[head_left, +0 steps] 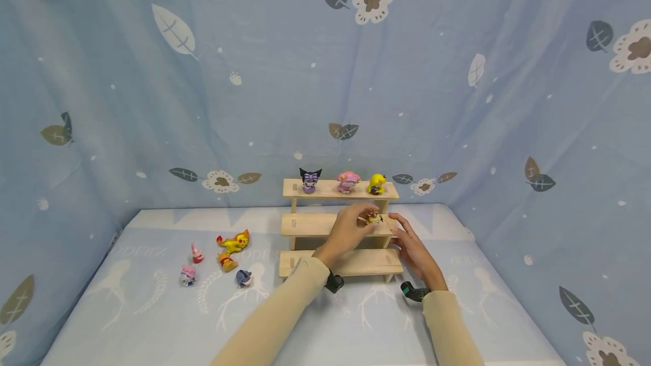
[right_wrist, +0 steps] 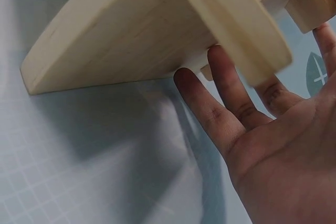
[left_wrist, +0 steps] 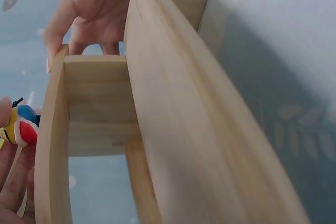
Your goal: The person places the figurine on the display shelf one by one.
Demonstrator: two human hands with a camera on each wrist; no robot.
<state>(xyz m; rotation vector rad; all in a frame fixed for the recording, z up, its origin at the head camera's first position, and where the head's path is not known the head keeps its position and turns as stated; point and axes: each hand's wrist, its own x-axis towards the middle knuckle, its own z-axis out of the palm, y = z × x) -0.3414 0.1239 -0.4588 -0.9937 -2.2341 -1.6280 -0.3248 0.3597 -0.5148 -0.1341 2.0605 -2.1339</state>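
Observation:
A three-step wooden display stand stands on the covered table. At the right part of its middle step, my left hand pinches a small figurine. The left wrist view shows yellow, blue, red and white on this figurine, partly covered by fingers and the step's edge. My right hand is at the stand's right end, its fingers extended alongside the wood, fingertips right at the steps. Three figurines occupy the top step: a black-and-purple one, a pink one and a yellow one.
Left of the stand, several figurines lie or stand on the table: a yellow-orange one, an orange bear, a grey-blue one, a small pink one and a pink-and-white one. A blue patterned curtain surrounds the table.

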